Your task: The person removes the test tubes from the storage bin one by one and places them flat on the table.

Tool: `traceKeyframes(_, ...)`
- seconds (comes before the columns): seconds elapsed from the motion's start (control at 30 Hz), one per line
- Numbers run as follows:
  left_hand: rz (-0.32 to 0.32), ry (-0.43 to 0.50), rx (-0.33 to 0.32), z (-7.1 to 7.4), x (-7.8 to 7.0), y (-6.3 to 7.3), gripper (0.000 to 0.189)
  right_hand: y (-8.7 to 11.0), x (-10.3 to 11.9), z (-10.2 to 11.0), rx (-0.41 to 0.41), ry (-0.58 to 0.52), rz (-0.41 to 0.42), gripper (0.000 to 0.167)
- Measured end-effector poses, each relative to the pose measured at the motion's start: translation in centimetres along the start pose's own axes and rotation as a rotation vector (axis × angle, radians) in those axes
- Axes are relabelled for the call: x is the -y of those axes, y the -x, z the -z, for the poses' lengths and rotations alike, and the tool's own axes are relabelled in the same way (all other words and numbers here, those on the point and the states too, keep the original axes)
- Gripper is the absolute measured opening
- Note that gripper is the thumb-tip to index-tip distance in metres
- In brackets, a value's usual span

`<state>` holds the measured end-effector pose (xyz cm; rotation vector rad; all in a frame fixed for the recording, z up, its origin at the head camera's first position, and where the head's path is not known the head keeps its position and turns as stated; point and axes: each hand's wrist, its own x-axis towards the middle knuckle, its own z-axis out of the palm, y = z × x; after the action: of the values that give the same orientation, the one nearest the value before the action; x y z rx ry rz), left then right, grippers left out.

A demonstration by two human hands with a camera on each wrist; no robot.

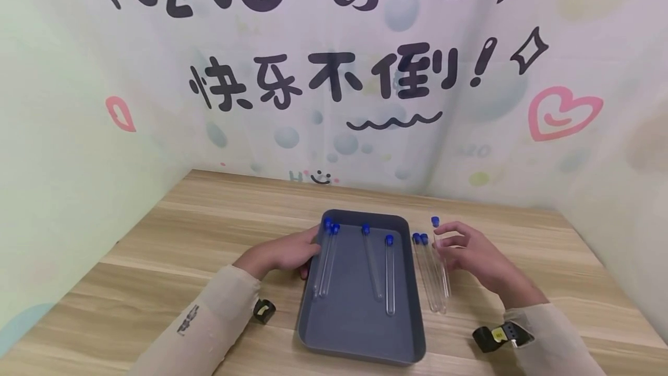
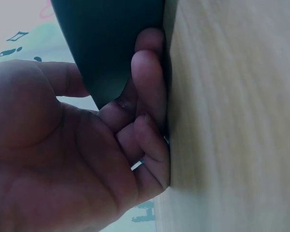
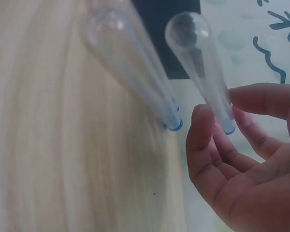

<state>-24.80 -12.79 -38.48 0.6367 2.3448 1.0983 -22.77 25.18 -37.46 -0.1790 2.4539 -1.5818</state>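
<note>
My left hand [image 1: 289, 253] grips the left wall of a dark grey tray [image 1: 349, 329], its thumb over the rim. In the left wrist view the curled fingers [image 2: 150, 82] lie along the tray's outer side, low by the tabletop. Several clear test tubes with blue caps lie in the tray, one of them this tube [image 1: 390, 283] at the right. Just right of the tray, my right hand [image 1: 477, 257] pinches a capped test tube [image 3: 198, 58] near its cap end, between thumb and fingers. Two more test tubes [image 1: 429, 277] lie side by side on the table, close by.
The wood-grain table [image 1: 219, 208] carries everything. A printed cloth [image 1: 292, 132] with dark lettering hangs behind it, and pale walls stand at both sides. A black strap [image 1: 490, 338] sits at the right wrist, another strap [image 1: 264, 310] at the left.
</note>
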Motion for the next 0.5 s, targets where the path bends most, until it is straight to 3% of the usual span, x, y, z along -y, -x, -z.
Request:
traceKeyframes(0.23,0.011,-0.002,-0.004,0.0,0.0,0.0,0.057,-0.1,-0.6,0.0,0.009,0.078,-0.044,0.041)
traceKeyframes(0.5,-0.003,-0.010,-0.005,-0.1,0.1,0.0,0.058,0.0,-1.2,0.0,0.046,0.123,-0.036,0.037)
